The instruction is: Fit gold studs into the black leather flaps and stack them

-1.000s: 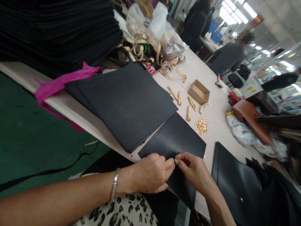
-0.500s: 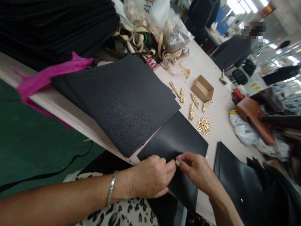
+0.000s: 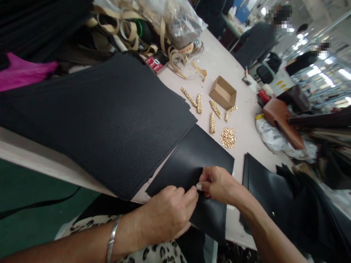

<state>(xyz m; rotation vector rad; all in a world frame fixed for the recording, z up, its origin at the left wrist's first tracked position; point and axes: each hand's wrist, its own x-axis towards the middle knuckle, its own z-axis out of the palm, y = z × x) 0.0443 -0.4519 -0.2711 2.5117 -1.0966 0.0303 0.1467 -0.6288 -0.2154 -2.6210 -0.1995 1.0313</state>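
Note:
A smooth black leather-like sheet (image 3: 189, 153) lies at the table's near edge, under both hands. My left hand (image 3: 171, 212) is closed, fingers curled, over the sheet's near part. Its index fingertip meets the right thumb. My right hand (image 3: 218, 184) is closed in a pinch at the sheet's middle; anything between the fingertips is too small or hidden. Beyond the sheet lie a heap of small gold metal pieces (image 3: 228, 137) and several gold rows of such parts (image 3: 212, 123). A stack of black grained sheets (image 3: 117, 120) is at the left.
More smooth black sheets (image 3: 265, 179) lie at right, one with a small gold piece on it. An open cardboard box (image 3: 223, 92) stands past the gold parts. Tape coils (image 3: 178, 60) and plastic bags (image 3: 183, 25) crowd the back. Other people work farther off.
The view has shifted, so the table things appear farther left. Both hands stay together on the smooth sheet; the right hand's fingers are curled in tighter.

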